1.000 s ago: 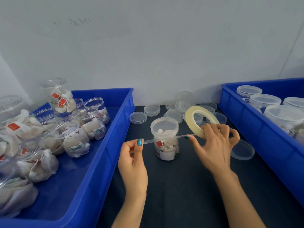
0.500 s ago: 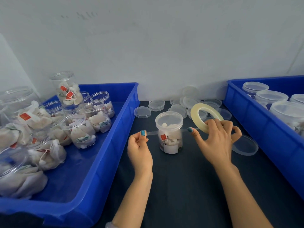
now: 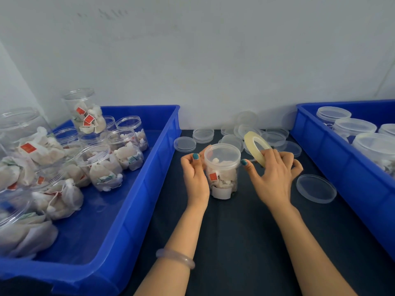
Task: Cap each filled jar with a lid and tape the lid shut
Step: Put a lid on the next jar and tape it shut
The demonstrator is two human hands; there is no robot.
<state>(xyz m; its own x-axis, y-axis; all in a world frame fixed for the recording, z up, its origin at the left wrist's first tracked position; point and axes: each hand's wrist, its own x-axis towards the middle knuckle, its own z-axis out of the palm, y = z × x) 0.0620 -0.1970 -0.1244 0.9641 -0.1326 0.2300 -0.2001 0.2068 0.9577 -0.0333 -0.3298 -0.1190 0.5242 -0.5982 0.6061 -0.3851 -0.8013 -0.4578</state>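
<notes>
- The jar (image 3: 222, 176), packed with white sachets, is standing upright on the dark desk (image 3: 235, 242), midway between the two hands, with a clear lid (image 3: 222, 155) sitting on it.
- The left hand (image 3: 194, 178) is pressing against the jar's left side. Its thumb and forefinger are closing in a pinch at the lid's left edge, apparently on the end of the tape strip (image 3: 251, 160), which is too clear to make out there.
- The right hand (image 3: 273, 178) is hovering just right of the jar, its fingers (image 3: 277, 157) curling around the pale yellow tape roll (image 3: 255, 146). The roll is tilting on edge, and a short run of strip is showing beside the thumb.
- A pale bracelet (image 3: 175, 257) is circling the left wrist.
- Loose lids (image 3: 203, 135) are lying in low stacks behind the jar, and a single lid (image 3: 316, 189) is lying flat near the right hand.
- The left blue bin (image 3: 147, 189) is holding open filled jars (image 3: 100, 167); the right blue bin (image 3: 342, 167) is holding capped jars (image 3: 354, 127).
</notes>
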